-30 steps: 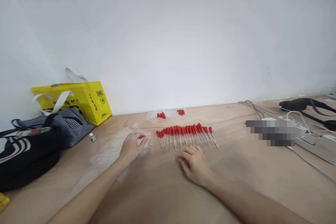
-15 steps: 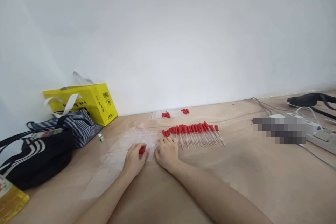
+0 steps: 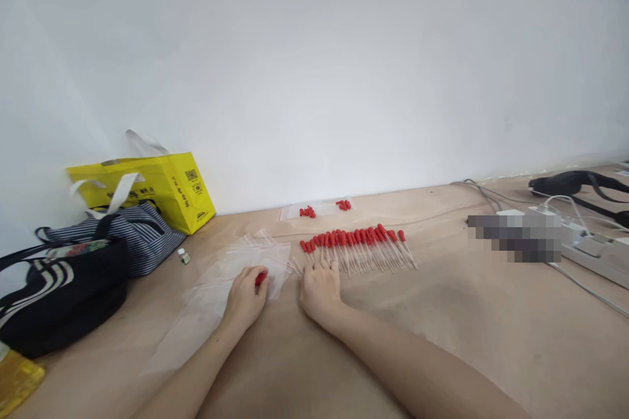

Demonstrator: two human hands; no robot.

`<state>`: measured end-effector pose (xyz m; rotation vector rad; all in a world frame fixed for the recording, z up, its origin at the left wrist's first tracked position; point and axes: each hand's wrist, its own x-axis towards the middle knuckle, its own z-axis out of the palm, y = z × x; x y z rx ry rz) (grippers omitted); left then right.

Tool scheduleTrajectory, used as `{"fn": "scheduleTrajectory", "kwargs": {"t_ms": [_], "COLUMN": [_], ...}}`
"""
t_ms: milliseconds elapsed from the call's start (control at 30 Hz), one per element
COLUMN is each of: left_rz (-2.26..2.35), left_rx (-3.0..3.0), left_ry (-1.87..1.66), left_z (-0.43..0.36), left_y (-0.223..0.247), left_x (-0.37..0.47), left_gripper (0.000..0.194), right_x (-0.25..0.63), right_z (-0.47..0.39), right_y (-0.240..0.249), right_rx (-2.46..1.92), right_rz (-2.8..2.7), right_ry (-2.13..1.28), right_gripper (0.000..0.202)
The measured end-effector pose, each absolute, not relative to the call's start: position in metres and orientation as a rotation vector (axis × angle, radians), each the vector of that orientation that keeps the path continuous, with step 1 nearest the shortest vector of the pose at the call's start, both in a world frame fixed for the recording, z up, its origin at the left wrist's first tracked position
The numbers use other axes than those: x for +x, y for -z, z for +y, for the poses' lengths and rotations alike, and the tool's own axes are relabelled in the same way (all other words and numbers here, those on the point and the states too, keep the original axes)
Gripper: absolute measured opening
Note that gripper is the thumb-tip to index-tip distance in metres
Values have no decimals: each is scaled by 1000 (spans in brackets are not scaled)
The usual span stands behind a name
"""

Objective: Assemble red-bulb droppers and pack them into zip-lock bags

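Many red-topped droppers (image 3: 366,236) are lying in a row on the table (image 3: 432,340), their red ends pointing toward the wall (image 3: 344,78) and their thin, pale tubes toward the person. The left hand (image 3: 247,298) is curling round a red piece (image 3: 261,278), thumb and fingers apparently pinching it, over the clear plastic bags (image 3: 211,294). The right hand (image 3: 322,288) is resting at the row's left end, its fingers lying close together by the tubes; whether they are pinching one, I cannot tell. I am judging each dropper to be very light, with a soft, squeezable top and a stiff, smooth tube, prone to rolling and perhaps to snapping if it is glass. Fingers wanting a sure hold are probably doing best just below the red top, sparing the narrow tip. The bags are looking limp and slick, so pinching an edge is likely suiting them.
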<state>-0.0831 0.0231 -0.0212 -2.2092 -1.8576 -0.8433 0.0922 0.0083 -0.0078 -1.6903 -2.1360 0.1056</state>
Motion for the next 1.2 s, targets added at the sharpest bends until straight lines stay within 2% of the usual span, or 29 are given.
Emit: {"fn": "scheduleTrajectory", "kwargs": {"t_ms": [400,600,767,967,1200], "left_rz": [-1795,-1744,-1610,-1525,-1603], "left_rx": [-2227,-2197,-2418,-2741,-2629], "left_ry": [801,906,1142,1067,1069], "left_z": [19,21,12,-3,2], "left_y": [17,3,0,13,14], "left_x": [-82,-81,-46,-11,-17], "left_gripper": [17,24,23,22,17], "right_x": [168,208,212,211,202], "right_z": [-25,-27,-21,-18,-8], "right_y": [26,32,31,30,25], "right_rx": [-1590,-1506,-1479,-1522,-1505], "right_rz": [-2137,-2106,-2103,-2041,-2036], "right_ry": [-113,-121,-156,-223,-195], "right_gripper": [19,17,16,13,14]}}
